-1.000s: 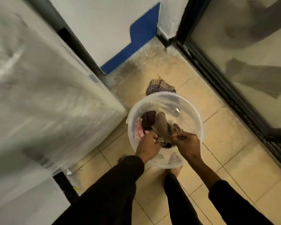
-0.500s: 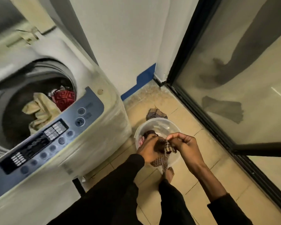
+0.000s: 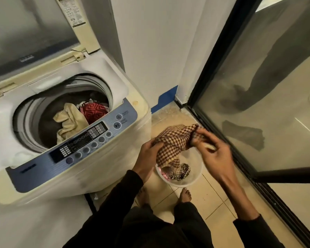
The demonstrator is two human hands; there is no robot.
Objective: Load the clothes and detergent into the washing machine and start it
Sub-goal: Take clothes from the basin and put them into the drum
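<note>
Brown-and-cream checked cloth (image 3: pixel 172 140) stretched between 2 hands above a clear round plastic basin (image 3: pixel 197 178) on the tiled floor, raised well out of the basin so as to swing across to the drum. Left hand (image 3: pixel 149 154) gripping the near-left edge, fingers curled into the fabric and thumb on top; right hand (image 3: pixel 213 151) pinching the far-right corner between thumb and first fingers, remaining fingers spread loosely, somewhat blurred. Held wide like this, probably to shake the piece open and keep it from dropping in as a tight ball. Just to the left, white top-loading washing machine (image 3: pixel 115 158) with hinged lid (image 3: pixel 30 33) standing upright against the wall, leaving the round drum mouth open and reachable. Already inside the drum: a pale yellow crumpled garment (image 3: pixel 70 120) and a red patterned garment (image 3: pixel 95 111), lying side by side and touching. Blue-grey control panel (image 3: pixel 82 142) with its row of round buttons facing the person, untouched. Left in the basin: a few more small pieces (image 3: pixel 175 172), checked and pinkish, bunched at the bottom. No detergent anywhere in view. Loading step under way, judged from the partly filled drum and the basin not yet emptied; detergent and start still ahead. Next move likely a short carry leftward over the panel edge, with care that trailing fabric clears the rim. Bare feet (image 3: pixel 185 194) planted close beside the basin, dark glass sliding door (image 3: pixel 258 104) along the right.
</note>
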